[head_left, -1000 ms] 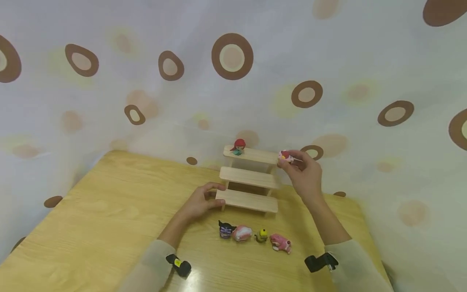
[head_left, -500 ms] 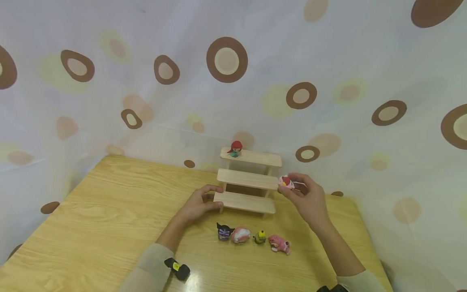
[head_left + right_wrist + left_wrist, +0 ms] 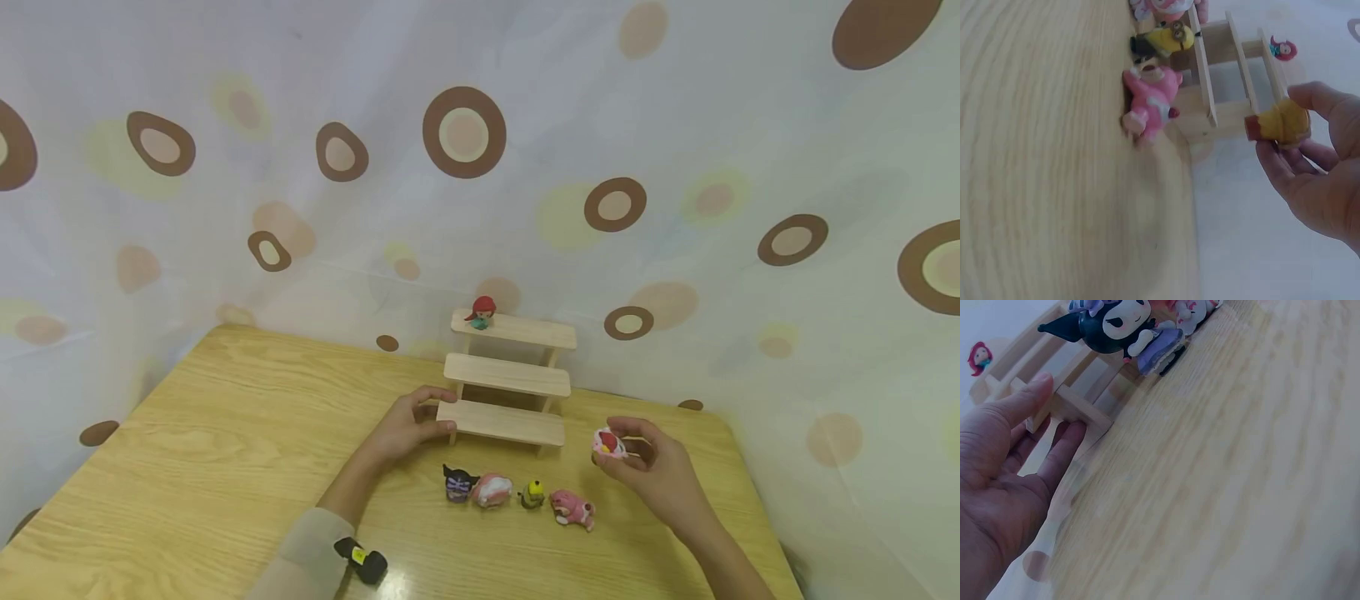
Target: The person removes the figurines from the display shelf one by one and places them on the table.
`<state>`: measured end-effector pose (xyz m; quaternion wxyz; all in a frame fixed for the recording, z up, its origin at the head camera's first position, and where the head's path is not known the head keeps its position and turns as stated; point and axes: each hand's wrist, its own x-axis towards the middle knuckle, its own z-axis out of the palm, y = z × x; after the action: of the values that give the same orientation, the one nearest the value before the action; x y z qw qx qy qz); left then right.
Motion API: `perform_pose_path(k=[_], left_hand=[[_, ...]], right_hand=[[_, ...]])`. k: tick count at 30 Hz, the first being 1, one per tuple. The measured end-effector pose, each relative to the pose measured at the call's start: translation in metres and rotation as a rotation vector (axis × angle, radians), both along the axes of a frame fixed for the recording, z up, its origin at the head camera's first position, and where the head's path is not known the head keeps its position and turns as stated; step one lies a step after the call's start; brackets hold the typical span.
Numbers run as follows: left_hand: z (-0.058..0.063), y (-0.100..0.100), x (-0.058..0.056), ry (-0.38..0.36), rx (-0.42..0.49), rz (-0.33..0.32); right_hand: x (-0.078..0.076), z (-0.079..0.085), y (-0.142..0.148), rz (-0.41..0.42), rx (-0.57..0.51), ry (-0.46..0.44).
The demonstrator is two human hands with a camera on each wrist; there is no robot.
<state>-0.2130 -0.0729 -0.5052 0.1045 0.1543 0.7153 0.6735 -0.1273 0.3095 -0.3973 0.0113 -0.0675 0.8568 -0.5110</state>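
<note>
Pale wooden shelf [image 3: 507, 375], three-stepped, stands on a wood-grained surface [image 3: 247, 433]; behind it, a whitish backdrop [image 3: 540, 125] printed with brown rings. Head view: left hand [image 3: 408, 427] at the left end of the lowest step, its grip closed about that end, thumb at the front corner, a finger at the rear one. Right hand [image 3: 663, 479] to the right of the shelf, clear of it; grip pinching a small figurine [image 3: 609, 443], pink and white with red and yellow, in the air above the surface. Red-haired figurine [image 3: 482, 312] on the top step, toward its left end. In front of the shelf, a row left to right: black-and-purple figurine [image 3: 458, 485], pink-and-white figurine [image 3: 492, 492] just beside it, yellow figurine [image 3: 532, 494], pink figurine [image 3: 573, 509]. Black device [image 3: 362, 562] with a yellow mark at the left sleeve [image 3: 296, 558].

Left wrist view: thumb and fingers about the shelf's end; black-and-purple figurine near, pale face and purple skirt visible.

Right wrist view: pinched figurine shows a yellow side, reddish-brown at one end, between thumb and fingers. Yellow figurine has goggles; pink figurine just beside it.
</note>
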Motion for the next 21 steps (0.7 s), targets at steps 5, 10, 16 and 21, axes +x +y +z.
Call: perform_pose_path(k=[5, 10, 16, 21], left_hand=[[-0.001, 0.0, 0.0, 0.009, 0.005, 0.003], [-0.004, 0.0, 0.001, -0.007, 0.0, 0.003], [-0.002, 0.0, 0.0, 0.025, -0.019, 0.008], [0.0, 0.0, 0.0, 0.015, -0.012, -0.002]], right_hand=[[0.007, -0.012, 0.018, 0.083, 0.01, -0.058], [0.015, -0.024, 0.034, 0.147, 0.038, -0.143], [0.019, -0.037, 0.044, 0.266, 0.043, -0.111], [0.019, -0.046, 0.047, 0.37, 0.074, -0.082]])
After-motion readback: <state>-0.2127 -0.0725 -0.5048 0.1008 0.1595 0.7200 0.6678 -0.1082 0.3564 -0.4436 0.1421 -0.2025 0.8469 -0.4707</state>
